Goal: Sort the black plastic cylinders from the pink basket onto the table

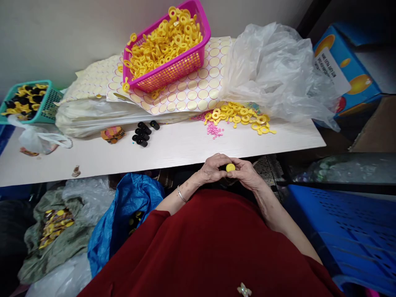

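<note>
My left hand (213, 168) and my right hand (247, 172) meet just below the front edge of the white table (185, 148), above my red lap. Both are closed round a small yellow round piece (230, 167) pinched between the fingers. A loose heap of yellow rings (239, 115) lies on the table right beyond my hands, beside a scatter of tiny pink beads (213, 130). A few black caps (142, 133) lie further left.
A pink basket (173, 70) of yellow rings stands on sheets of round stickers (198, 90) at the back. A crumpled clear plastic bag (272, 70) lies right, a teal basket (46, 108) far left. A blue bag (123, 214) and blue crate (349, 231) flank my lap.
</note>
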{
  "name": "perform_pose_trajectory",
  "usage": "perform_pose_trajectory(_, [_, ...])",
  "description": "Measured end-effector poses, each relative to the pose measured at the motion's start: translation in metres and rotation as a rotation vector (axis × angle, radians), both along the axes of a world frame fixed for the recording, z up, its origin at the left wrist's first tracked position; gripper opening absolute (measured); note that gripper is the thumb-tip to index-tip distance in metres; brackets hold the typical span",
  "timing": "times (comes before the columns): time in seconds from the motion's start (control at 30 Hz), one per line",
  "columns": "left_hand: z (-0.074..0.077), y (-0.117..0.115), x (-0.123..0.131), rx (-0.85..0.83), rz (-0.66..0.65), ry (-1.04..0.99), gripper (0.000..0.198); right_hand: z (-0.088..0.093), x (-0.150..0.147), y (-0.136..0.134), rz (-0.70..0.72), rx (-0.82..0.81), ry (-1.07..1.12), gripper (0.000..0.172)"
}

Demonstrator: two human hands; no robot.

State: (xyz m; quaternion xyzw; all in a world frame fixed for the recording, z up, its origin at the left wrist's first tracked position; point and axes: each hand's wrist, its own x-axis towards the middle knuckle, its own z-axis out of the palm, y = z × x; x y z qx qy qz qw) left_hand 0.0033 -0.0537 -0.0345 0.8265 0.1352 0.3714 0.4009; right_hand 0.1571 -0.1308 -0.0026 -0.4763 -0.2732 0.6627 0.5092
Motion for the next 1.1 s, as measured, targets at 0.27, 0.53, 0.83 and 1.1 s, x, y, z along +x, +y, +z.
perform_pose_trajectory(0.27, [0.0, -0.017, -0.001, 0.012, 0.015, 0.314, 0.029, -0.013, -0.007, -0.004, 0.034, -0.072, -0.029, 0.048])
perform_pose_trajectory(0.53, [-0.002, -0.017, -0.009, -0.2, 0.071, 0.126, 0.043, -0.01, -0.019, -0.006, -0.071, -0.082, 0.057, 0.052])
perform_pose_trajectory(0.83, [-0.001, -0.034, -0.001, -0.354, 0.003, 0.054, 0.041, -0.01, -0.025, -0.012, -0.126, -0.091, 0.092, 0.039])
perform_pose_trajectory(1.1, [-0.031, -0.042, 0.01, -0.222, 0.145, 0.077, 0.032, -0.021, -0.017, -0.009, 0.024, -0.134, 0.041, 0.033])
